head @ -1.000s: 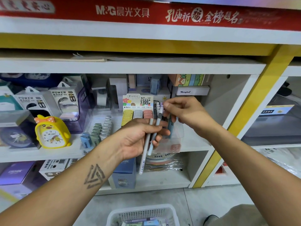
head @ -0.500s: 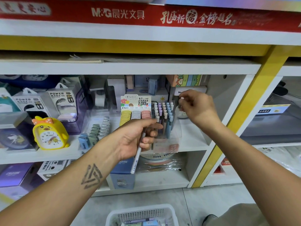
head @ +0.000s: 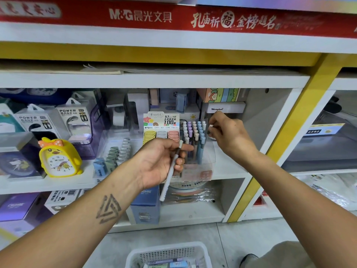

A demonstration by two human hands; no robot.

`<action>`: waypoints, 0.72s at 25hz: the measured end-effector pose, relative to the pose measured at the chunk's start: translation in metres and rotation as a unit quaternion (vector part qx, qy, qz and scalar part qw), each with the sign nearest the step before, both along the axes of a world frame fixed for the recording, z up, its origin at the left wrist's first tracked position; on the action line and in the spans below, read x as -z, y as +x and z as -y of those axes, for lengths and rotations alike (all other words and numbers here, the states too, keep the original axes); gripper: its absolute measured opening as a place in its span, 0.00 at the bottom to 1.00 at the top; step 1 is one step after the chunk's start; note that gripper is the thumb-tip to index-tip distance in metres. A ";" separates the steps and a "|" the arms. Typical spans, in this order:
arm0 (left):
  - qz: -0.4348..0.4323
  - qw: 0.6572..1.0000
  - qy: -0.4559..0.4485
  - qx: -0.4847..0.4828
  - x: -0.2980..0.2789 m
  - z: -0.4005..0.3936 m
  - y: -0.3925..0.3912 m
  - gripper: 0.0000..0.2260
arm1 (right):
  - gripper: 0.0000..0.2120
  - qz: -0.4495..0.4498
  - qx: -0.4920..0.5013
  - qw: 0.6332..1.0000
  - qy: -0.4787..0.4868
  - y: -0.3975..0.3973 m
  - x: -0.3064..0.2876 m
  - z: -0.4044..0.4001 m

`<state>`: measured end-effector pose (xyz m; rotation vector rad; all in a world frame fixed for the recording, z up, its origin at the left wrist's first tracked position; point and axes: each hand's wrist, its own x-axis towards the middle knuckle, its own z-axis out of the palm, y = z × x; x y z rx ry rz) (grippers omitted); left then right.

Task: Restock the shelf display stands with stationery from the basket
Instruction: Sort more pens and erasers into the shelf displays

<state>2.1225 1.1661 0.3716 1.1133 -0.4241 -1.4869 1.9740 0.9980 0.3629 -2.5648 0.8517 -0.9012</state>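
Note:
A clear display stand (head: 209, 157) on the middle shelf holds rows of pastel mechanical pencils (head: 194, 132) and refill tubes in yellow, grey and pink. My left hand (head: 161, 161) is in front of the stand, closed around one white pencil (head: 170, 176) that slants down to the left. My right hand (head: 227, 134) is at the stand's right edge, pinching the top of another pencil, of which only the white cap shows. The white basket (head: 135, 254) sits on the floor at the bottom edge with stationery inside.
A yellow duck alarm clock (head: 59, 157) and power bank boxes (head: 75, 122) stand to the left on the same shelf. Small pastel clips (head: 114, 157) lie beside the stand. Boxes fill the lower shelf. A yellow post (head: 289, 136) divides off the right bay.
My left hand went from holding two pencils to one. My right hand took the other pencil from it and carried it up and right to the stand's right side.

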 end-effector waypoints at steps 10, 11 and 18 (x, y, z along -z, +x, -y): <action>0.000 1.000 0.001 -0.011 0.000 0.000 -0.002 0.16 | 0.06 -0.079 0.008 0.997 -0.012 0.005 0.001 0.004; -0.006 1.000 -0.004 -0.012 0.001 0.000 -0.002 0.16 | 0.09 -0.118 0.022 0.992 -0.027 0.008 0.001 0.005; 0.024 0.997 -0.064 -0.026 0.002 -0.002 -0.002 0.14 | 0.08 0.059 -0.088 0.970 0.220 0.012 -0.022 -0.023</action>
